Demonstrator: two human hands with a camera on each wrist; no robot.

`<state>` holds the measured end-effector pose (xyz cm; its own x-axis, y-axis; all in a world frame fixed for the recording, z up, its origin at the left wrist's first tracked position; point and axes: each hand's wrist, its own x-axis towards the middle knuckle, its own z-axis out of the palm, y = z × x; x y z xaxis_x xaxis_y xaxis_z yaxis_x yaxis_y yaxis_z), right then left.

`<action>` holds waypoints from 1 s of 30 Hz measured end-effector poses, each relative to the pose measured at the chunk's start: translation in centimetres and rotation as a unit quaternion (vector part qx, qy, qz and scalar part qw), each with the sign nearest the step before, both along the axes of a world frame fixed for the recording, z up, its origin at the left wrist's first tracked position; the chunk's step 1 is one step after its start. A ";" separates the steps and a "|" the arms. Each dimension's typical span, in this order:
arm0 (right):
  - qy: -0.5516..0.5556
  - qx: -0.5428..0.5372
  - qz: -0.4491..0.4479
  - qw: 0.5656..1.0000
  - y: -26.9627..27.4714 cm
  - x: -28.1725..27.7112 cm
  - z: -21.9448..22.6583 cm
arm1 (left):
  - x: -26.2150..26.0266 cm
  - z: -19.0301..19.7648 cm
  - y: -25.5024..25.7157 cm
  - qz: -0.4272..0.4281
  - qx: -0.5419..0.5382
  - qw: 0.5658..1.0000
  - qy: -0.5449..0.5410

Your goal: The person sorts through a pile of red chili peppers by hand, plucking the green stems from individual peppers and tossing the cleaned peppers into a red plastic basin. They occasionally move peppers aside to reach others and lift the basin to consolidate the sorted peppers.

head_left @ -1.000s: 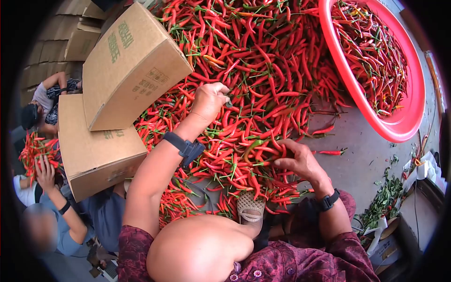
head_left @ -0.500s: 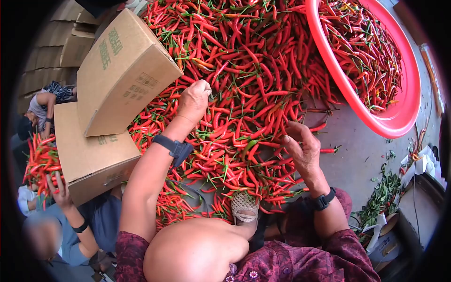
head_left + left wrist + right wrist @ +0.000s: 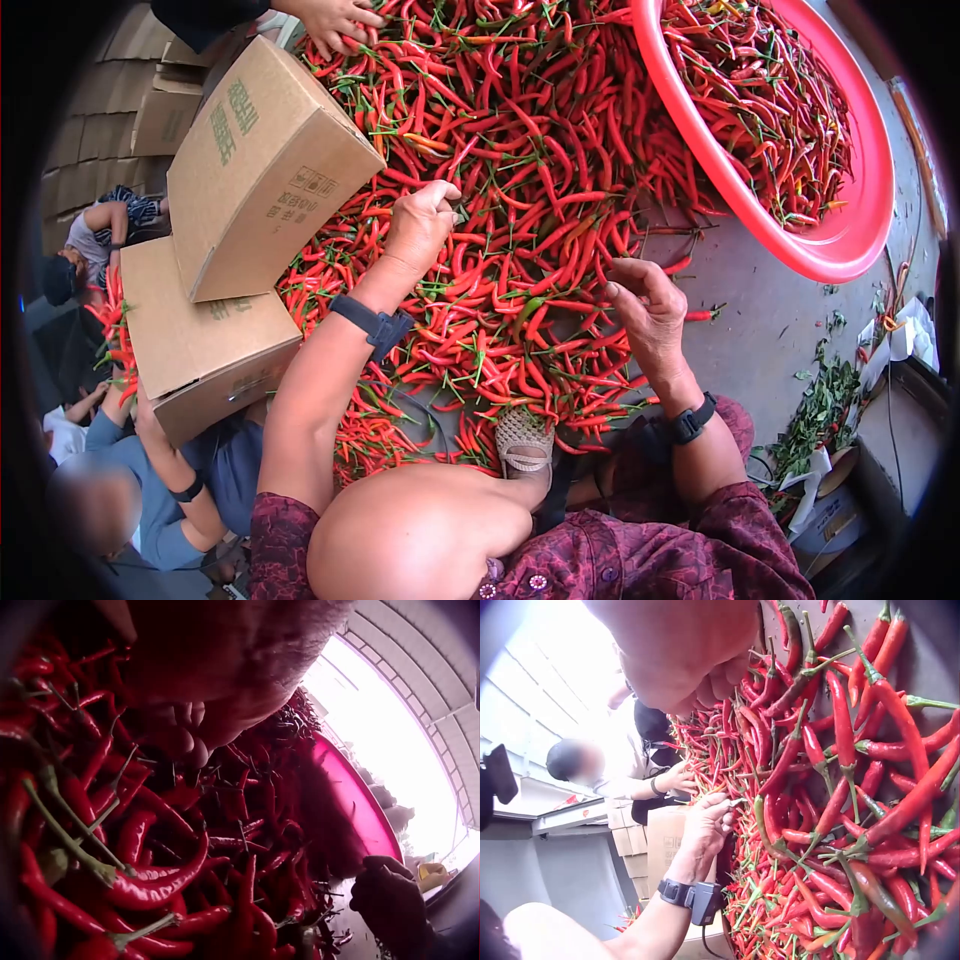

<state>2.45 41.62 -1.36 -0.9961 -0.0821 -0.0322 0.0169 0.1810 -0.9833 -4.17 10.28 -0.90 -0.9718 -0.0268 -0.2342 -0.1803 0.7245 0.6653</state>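
A broad heap of red chili peppers [image 3: 540, 180] with green stems spreads before me. Over its left part, my left hand [image 3: 420, 230] has its fingers curled in. A small greyish piece [image 3: 460, 212] sticks out at the fingertips of this hand; its kind I cannot tell. My right hand [image 3: 652, 315] hovers at the heap's right edge, with fingers loosely bent, thumb raised and nothing visible in its grasp. Seen from the right wrist, the left hand [image 3: 709, 825] is close over the chili peppers [image 3: 832, 802]. Its own palm darkens much of the left wrist view.
A pink-red basin [image 3: 855, 250] of chili peppers stands tilted at the right. Two cardboard boxes [image 3: 265, 170] lean together on the left. Another person's hand [image 3: 335, 20] touches the heap's far edge. Green leaves [image 3: 820, 410] lie at the right; a shoe [image 3: 522, 440] rests by the near edge.
My right hand has risen off the chili peppers and moved slightly away from me. My left hand stays over the same area. Another person's hand has come in at the top left.
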 end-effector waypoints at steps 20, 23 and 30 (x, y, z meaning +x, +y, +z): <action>-0.082 -0.043 0.047 0.995 0.3 0.8 -0.5 | -0.4 -1.3 -1.7 -0.120 -0.125 0.971 0.166; -0.122 -0.182 0.016 0.976 -0.3 1.0 -0.3 | 1.5 3.5 2.4 0.073 0.160 0.982 -0.075; 0.014 -0.015 0.148 0.989 -0.9 4.2 2.6 | 10.8 3.7 12.4 0.048 0.415 0.834 -0.362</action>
